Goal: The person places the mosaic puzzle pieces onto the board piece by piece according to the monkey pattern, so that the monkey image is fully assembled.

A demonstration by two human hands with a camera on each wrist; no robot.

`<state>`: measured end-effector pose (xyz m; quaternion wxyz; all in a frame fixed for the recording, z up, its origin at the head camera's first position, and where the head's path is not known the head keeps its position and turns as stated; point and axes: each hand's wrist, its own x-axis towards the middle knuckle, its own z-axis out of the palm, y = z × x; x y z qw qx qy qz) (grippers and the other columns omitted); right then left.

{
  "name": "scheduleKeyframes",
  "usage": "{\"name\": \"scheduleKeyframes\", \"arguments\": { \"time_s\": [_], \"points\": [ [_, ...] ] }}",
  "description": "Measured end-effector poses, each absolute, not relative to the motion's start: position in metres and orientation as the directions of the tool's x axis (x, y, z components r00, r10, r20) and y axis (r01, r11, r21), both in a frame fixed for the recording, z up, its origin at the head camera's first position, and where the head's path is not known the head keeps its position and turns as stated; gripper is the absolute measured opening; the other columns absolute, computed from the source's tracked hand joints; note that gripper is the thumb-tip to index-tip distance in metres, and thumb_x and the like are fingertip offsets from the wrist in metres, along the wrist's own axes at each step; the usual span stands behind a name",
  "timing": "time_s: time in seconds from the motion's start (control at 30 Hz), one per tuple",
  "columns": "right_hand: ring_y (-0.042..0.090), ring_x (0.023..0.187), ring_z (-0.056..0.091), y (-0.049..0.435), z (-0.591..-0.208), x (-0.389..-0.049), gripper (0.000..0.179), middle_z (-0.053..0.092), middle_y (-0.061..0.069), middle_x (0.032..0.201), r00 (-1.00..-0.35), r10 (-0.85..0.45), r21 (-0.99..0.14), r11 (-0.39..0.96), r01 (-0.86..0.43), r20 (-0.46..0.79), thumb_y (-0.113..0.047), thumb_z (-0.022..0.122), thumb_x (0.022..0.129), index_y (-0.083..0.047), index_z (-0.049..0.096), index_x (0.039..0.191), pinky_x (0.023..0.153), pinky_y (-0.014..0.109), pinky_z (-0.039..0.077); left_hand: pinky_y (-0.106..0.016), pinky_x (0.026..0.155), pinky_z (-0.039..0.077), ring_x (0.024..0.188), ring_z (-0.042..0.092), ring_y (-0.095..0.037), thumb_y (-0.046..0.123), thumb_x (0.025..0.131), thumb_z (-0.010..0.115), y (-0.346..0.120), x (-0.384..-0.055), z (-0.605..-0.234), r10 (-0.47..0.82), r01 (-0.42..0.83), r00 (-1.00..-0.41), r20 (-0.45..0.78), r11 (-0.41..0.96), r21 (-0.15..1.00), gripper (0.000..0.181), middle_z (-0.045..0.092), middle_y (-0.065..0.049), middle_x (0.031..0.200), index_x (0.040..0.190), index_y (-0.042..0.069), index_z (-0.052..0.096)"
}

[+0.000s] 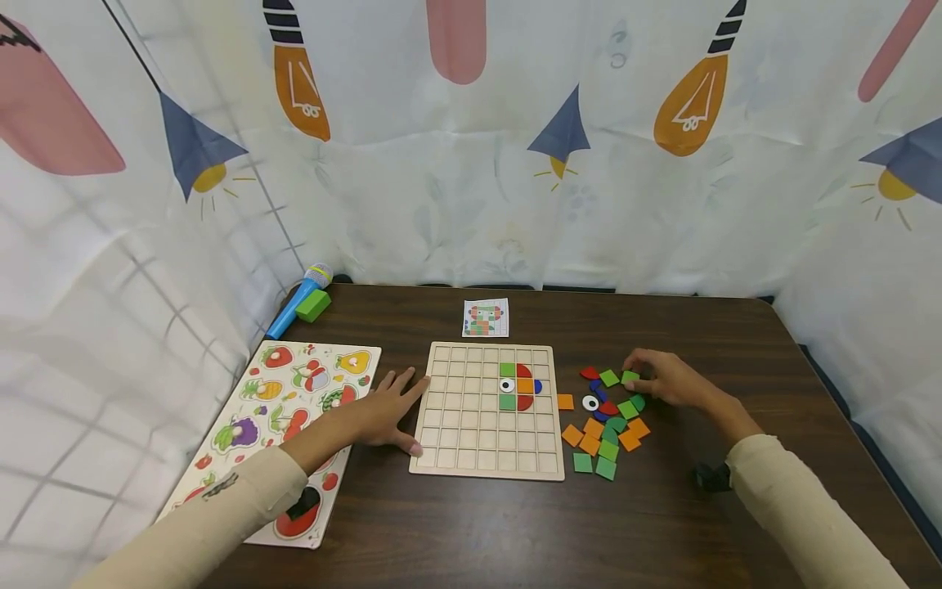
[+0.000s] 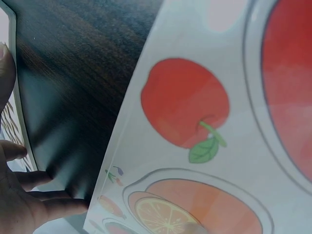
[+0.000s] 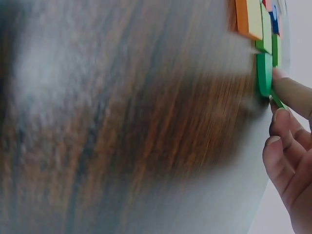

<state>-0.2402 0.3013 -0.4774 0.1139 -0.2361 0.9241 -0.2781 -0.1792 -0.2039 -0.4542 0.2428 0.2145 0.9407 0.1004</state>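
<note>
A pale wooden grid board [image 1: 456,446] lies in the middle of the table. My left hand [image 1: 381,413] touches its left edge with fingers spread and straight. On the right part of the grid, green squares, an orange square [image 1: 525,386], red and blue rounded pieces and an eye piece [image 1: 507,385] sit together. To the right of the board, my right hand [image 1: 666,378] pinches a green square tile [image 1: 630,377] between thumb and fingers at the far side of the loose pieces. The right wrist view also shows this green tile [image 3: 277,99] at the fingertips.
Loose orange squares [image 1: 572,435], green tiles [image 1: 606,468] and another eye piece [image 1: 590,402] lie right of the board. A small pattern card [image 1: 486,318] is behind it. On the left are a fruit picture board [image 1: 283,438], a blue toy microphone [image 1: 290,309] and a green block [image 1: 313,305].
</note>
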Motion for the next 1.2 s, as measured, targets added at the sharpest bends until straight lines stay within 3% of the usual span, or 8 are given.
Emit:
{"name": "scheduleKeyframes", "arguments": {
  "time_s": [0.2, 0.43, 0.7, 0.87, 1.2],
  "points": [
    [0.012, 0.065, 0.056, 0.295, -0.472, -0.239, 0.023, 0.062, 0.007, 0.097, -0.856, -0.505, -0.586, 0.729, -0.352, -0.114, -0.017, 0.067, 0.098, -0.008, 0.059, 0.117, 0.059, 0.028, 0.051, -0.069, 0.109, 0.032, 0.147, 0.012, -0.06, 0.057, 0.079, 0.078, -0.203, -0.179, -0.453, 0.453, 0.352, -0.789, -0.415, 0.887, 0.299, 0.113, 0.01, -0.029, 0.164, 0.161, 0.008, 0.018],
    [0.019, 0.094, 0.061, 0.279, -0.465, -0.24, 0.025, 0.069, 0.007, 0.114, -0.86, -0.509, -0.538, 0.737, -0.41, -0.043, -0.019, 0.064, 0.1, -0.01, 0.065, 0.123, 0.084, 0.045, 0.054, -0.068, 0.109, 0.033, 0.147, 0.011, -0.06, 0.057, 0.079, 0.078, -0.203, -0.18, -0.453, 0.445, 0.34, -0.787, -0.428, 0.891, 0.301, 0.113, 0.01, -0.029, 0.165, 0.161, 0.009, 0.017],
    [0.014, 0.072, 0.052, 0.247, -0.456, -0.239, 0.03, 0.064, 0.0, 0.09, -0.858, -0.512, -0.602, 0.701, -0.381, -0.053, -0.027, 0.072, 0.094, -0.008, 0.069, 0.117, 0.062, 0.026, 0.047, -0.068, 0.109, 0.033, 0.147, 0.011, -0.059, 0.056, 0.079, 0.079, -0.201, -0.179, -0.452, 0.441, 0.338, -0.787, -0.431, 0.893, 0.297, 0.113, 0.01, -0.029, 0.165, 0.161, 0.01, 0.017],
    [0.013, 0.069, 0.054, 0.225, -0.454, -0.24, 0.034, 0.064, -0.001, 0.088, -0.848, -0.527, -0.628, 0.677, -0.383, -0.051, -0.029, 0.074, 0.093, -0.007, 0.07, 0.119, 0.062, 0.025, 0.048, -0.068, 0.109, 0.033, 0.148, 0.011, -0.059, 0.056, 0.079, 0.079, -0.202, -0.179, -0.452, 0.439, 0.335, -0.789, -0.43, 0.894, 0.297, 0.113, 0.009, -0.028, 0.165, 0.161, 0.01, 0.017],
    [0.016, 0.063, 0.06, 0.184, -0.459, -0.247, 0.035, 0.068, 0.004, 0.093, -0.805, -0.582, -0.728, 0.6, -0.332, -0.113, -0.016, 0.067, 0.097, -0.004, 0.066, 0.129, 0.061, 0.029, 0.055, -0.069, 0.109, 0.032, 0.147, 0.012, -0.059, 0.056, 0.078, 0.079, -0.202, -0.179, -0.454, 0.439, 0.337, -0.795, -0.419, 0.893, 0.298, 0.113, 0.01, -0.028, 0.165, 0.161, 0.01, 0.018]
  ]
}}
